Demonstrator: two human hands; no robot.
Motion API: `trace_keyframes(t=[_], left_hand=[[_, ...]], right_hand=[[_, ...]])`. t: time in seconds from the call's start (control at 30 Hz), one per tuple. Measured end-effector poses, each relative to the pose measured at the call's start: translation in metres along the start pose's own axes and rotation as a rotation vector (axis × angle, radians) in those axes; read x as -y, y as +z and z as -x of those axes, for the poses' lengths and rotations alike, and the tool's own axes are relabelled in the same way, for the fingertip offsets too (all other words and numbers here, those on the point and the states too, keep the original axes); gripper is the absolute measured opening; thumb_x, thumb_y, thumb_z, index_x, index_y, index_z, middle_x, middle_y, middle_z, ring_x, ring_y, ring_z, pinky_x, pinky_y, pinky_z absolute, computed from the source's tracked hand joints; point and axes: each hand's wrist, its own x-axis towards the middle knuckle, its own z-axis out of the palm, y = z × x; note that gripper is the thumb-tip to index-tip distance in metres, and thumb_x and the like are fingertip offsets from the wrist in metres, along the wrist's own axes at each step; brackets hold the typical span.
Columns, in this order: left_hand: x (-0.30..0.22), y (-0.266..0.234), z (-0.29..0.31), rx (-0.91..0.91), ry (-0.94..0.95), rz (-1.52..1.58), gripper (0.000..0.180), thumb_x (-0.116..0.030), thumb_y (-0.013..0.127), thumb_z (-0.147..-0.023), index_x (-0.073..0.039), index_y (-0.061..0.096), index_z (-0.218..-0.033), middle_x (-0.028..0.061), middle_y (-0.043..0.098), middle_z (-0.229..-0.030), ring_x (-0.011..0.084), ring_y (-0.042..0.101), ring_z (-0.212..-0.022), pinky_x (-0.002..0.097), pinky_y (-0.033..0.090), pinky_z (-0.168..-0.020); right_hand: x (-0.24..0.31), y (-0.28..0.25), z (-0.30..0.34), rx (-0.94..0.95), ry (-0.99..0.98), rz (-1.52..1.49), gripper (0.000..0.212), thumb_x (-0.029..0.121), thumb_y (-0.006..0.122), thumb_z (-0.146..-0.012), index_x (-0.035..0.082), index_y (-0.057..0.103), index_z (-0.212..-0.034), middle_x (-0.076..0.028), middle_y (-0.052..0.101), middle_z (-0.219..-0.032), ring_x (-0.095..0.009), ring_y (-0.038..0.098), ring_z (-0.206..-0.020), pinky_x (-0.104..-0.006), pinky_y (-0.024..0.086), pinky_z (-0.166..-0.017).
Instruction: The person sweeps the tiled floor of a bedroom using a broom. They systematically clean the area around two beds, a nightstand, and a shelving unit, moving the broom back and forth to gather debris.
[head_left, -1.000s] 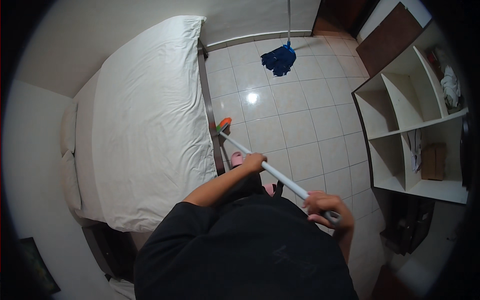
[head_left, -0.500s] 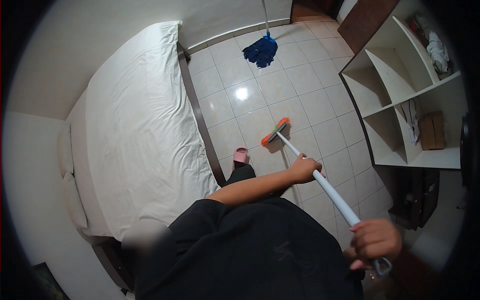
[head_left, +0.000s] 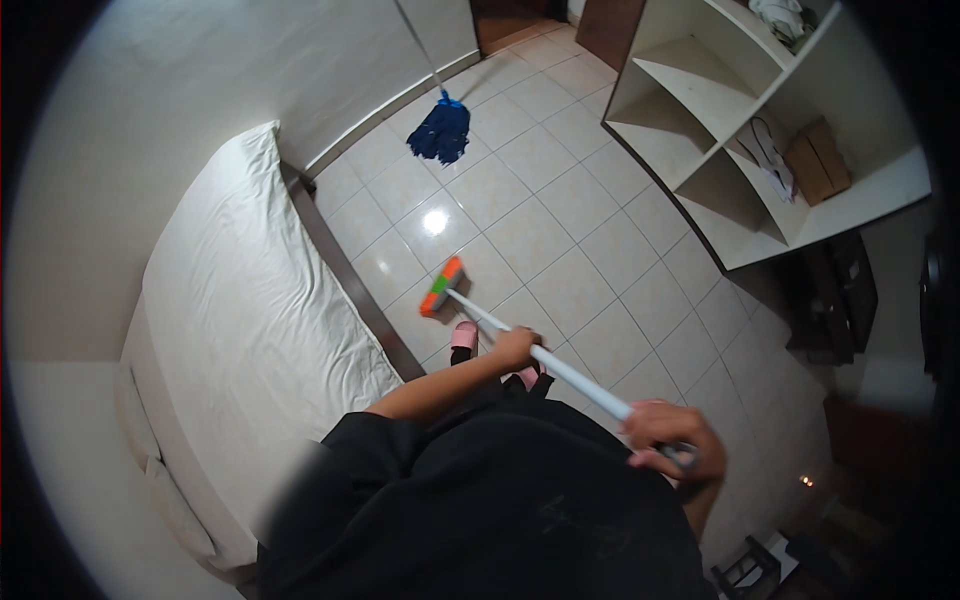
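Both my hands hold a broom by its long white handle (head_left: 585,383), which slants from the lower right up to the left. My left hand (head_left: 517,347) wraps round the middle of the shaft. At the upper end, by the grey hanging loop, my right hand (head_left: 680,437) is closed and slightly blurred. The broom head (head_left: 441,287), orange at both ends with a green middle, rests on the tiled floor (head_left: 555,250) close to the bed's side. Just below it is my foot in a pink slipper (head_left: 464,336); the other slipper is partly hidden behind my left forearm.
A bed (head_left: 240,310) with a white sheet and dark frame runs along the left. A blue mop (head_left: 440,132) stands against the far wall, near a doorway. White open shelves (head_left: 690,165) holding a cardboard box (head_left: 818,162) are on the right. A dark stool (head_left: 748,570) is at the lower right.
The broom head has moved left, toward the bed, and both hands have shifted left with the handle. My view has turned, and a second slipper now shows.
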Motion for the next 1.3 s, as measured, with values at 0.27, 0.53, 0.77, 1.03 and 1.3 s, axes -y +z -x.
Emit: trace_keyframes(t=[0.27,0.53,0.77,1.03,1.3], left_hand=[[-0.152,-0.013,-0.064,0.139,0.459,0.019,0.038,-0.047,0.052,-0.08,-0.013,0.06,-0.065,0.0058,0.059,-0.068,0.0263,0.057,-0.074,0.0451,0.035,-0.078],[-0.13,-0.097,-0.029,0.038,0.475,-0.215,0.042,-0.05,0.053,-0.077,-0.012,0.059,-0.061,0.0071,0.057,-0.061,0.0252,0.058,-0.068,0.0391,0.037,-0.08],[0.09,-0.129,-0.068,-0.086,0.006,-0.335,0.033,-0.041,0.061,-0.073,-0.01,0.06,-0.065,0.0073,0.06,-0.07,0.0278,0.058,-0.074,0.0435,0.041,-0.063],[0.067,-0.096,-0.138,0.197,0.355,-0.248,0.013,-0.028,0.062,-0.068,-0.022,0.067,-0.078,0.004,0.063,-0.082,0.0236,0.059,-0.084,0.0432,0.042,-0.072],[-0.087,-0.076,-0.091,0.447,0.795,0.029,0.02,-0.032,0.053,-0.079,-0.013,0.058,-0.076,0.008,0.061,-0.072,0.0264,0.058,-0.078,0.0425,0.036,-0.08]], right_hand=[[0.098,-0.028,0.006,0.115,-0.044,0.455,0.037,0.039,0.072,-0.061,0.006,0.055,-0.063,-0.007,0.058,-0.066,-0.021,0.063,-0.071,-0.0352,0.049,-0.074],[0.091,-0.03,0.044,-0.162,-0.251,0.141,0.029,0.032,0.073,-0.066,0.006,0.059,-0.068,-0.007,0.062,-0.074,-0.022,0.063,-0.073,-0.0361,0.046,-0.079],[-0.035,0.055,-0.08,-0.289,0.06,-0.125,0.01,0.004,0.065,-0.072,0.0,0.06,-0.079,-0.011,0.063,-0.095,-0.028,0.053,-0.107,-0.0378,0.041,-0.089],[0.018,0.045,-0.098,-0.596,0.311,-0.022,0.014,0.006,0.068,-0.067,0.0,0.061,-0.077,-0.012,0.064,-0.08,-0.028,0.06,-0.093,-0.037,0.045,-0.082],[0.114,0.049,-0.116,-0.49,0.359,0.486,0.015,0.011,0.07,-0.06,0.004,0.058,-0.063,-0.007,0.064,-0.073,-0.024,0.064,-0.079,-0.0338,0.051,-0.066]])
